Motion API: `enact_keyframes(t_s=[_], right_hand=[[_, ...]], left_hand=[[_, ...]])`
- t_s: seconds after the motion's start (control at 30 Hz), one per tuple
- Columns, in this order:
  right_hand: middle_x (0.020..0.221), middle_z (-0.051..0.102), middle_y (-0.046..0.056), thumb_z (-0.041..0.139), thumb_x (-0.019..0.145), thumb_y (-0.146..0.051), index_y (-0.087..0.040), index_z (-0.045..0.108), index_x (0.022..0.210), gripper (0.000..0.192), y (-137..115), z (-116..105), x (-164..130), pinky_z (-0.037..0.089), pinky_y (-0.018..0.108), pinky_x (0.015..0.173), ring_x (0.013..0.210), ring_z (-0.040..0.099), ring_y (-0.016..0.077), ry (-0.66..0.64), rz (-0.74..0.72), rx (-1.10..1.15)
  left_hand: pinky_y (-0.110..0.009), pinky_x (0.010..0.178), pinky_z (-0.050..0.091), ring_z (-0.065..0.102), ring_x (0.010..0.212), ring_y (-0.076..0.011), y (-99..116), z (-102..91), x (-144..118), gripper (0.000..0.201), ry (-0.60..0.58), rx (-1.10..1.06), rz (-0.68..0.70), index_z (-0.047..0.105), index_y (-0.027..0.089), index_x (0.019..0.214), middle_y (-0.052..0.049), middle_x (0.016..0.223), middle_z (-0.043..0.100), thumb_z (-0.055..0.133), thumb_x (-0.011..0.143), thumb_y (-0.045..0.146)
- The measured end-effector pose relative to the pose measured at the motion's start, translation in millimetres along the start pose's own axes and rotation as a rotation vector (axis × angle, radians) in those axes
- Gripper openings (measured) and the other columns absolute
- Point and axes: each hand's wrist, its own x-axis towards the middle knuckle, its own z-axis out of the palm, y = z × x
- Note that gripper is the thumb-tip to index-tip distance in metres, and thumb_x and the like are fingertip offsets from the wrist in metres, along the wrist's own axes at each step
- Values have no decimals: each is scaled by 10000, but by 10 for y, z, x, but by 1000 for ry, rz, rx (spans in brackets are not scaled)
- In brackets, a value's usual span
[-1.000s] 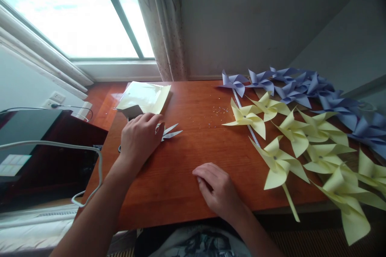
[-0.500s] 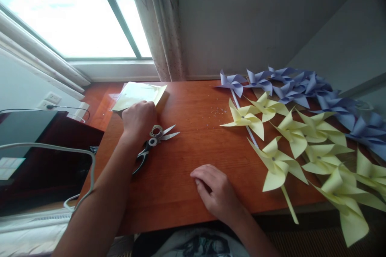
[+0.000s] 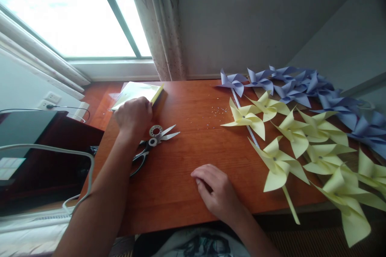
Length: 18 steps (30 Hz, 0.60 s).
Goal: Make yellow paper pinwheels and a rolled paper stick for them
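Observation:
My left hand [image 3: 134, 115] is at the front edge of a stack of pale yellow paper [image 3: 139, 90], its fingers curled into a fist. What the fingers have in them is hidden behind the back of the hand. Just right of that wrist lie scissors [image 3: 145, 148] with dark handles and spread blades, and a small white roll-like ring [image 3: 156, 130] touches them. My right hand [image 3: 212, 188] rests on the table near its front edge, loosely bent, with a gap between thumb and fingers and nothing in it.
Yellow paper pinwheels [image 3: 276, 160] and purple paper pinwheels [image 3: 292, 90] cover the right side of the wooden table [image 3: 169, 192], some with sticks. Tiny scraps [image 3: 219, 111] are scattered mid-table. A white cable [image 3: 90, 168] loops past the left edge.
My left hand has shifted slightly left along the paper stack, and the stack's lifted right corner now lies lower and flatter. My right hand has stayed where it was.

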Motion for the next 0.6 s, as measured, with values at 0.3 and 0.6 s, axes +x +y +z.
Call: enact_keyframes(t_s=[0.3,0.6], right_hand=[[983,749,46,548,921,-149,-219,680,1075,215,-163,-34,410,555,287,797,839,695,174,-6,107,5],[1023,757,42,610,908,-317,-238,711,979,146,-110,318,1887,515,313,811,953,689,221,-180,189,-461]], left_hand=[[-417,665,478,693,848,-374,-46,16,1,437,-100,-46,64,775,229,1041,-182,973,739,379,923,373],[-376,683,477,697,891,-338,-215,-5,-54,372,-81,-114,155,786,244,943,-129,1044,753,454,886,402]])
